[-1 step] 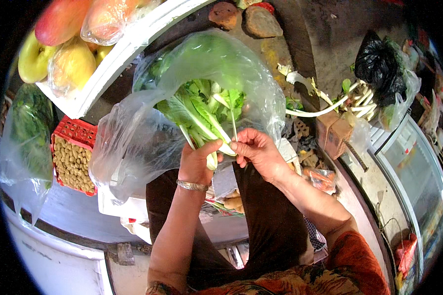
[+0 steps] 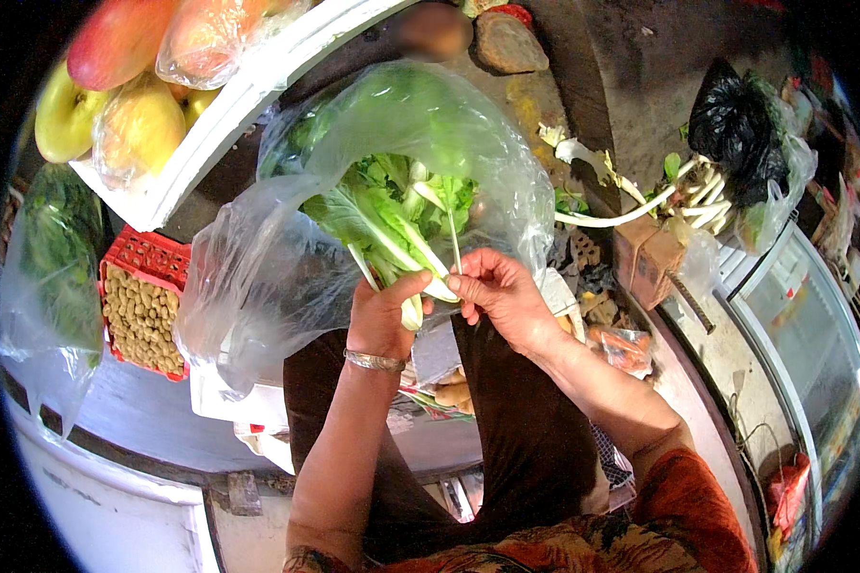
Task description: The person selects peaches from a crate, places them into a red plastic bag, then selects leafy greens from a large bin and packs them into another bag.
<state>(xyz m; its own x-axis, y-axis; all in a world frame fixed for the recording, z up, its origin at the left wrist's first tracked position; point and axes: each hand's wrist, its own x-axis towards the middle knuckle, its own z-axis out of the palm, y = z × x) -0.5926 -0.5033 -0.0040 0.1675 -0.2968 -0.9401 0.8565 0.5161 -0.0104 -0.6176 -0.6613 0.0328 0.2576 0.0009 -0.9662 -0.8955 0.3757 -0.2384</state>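
Note:
My left hand (image 2: 380, 317), with a silver bracelet at the wrist, is closed around the pale stalks of a bunch of leafy greens (image 2: 384, 218). The leaves point away from me, into the mouth of a large clear plastic bag (image 2: 244, 286) in front of my knees. More green leaves show through the bag's far side. Just right of the left hand, my right hand (image 2: 503, 294) pinches a thin leaf stalk (image 2: 453, 234) between thumb and fingers, by the base of the bunch. The fingers of the left hand are partly hidden behind the stalks.
Left of the bag stands a red crate (image 2: 143, 256) of peanuts (image 2: 143, 317), beside a plastic bag of greens (image 2: 57, 239). Wrapped fruit (image 2: 141, 129) lies beyond a white ledge (image 2: 248, 100). On the right are loose stalks (image 2: 707, 191), a black bag (image 2: 731, 115) and a brick (image 2: 648, 258).

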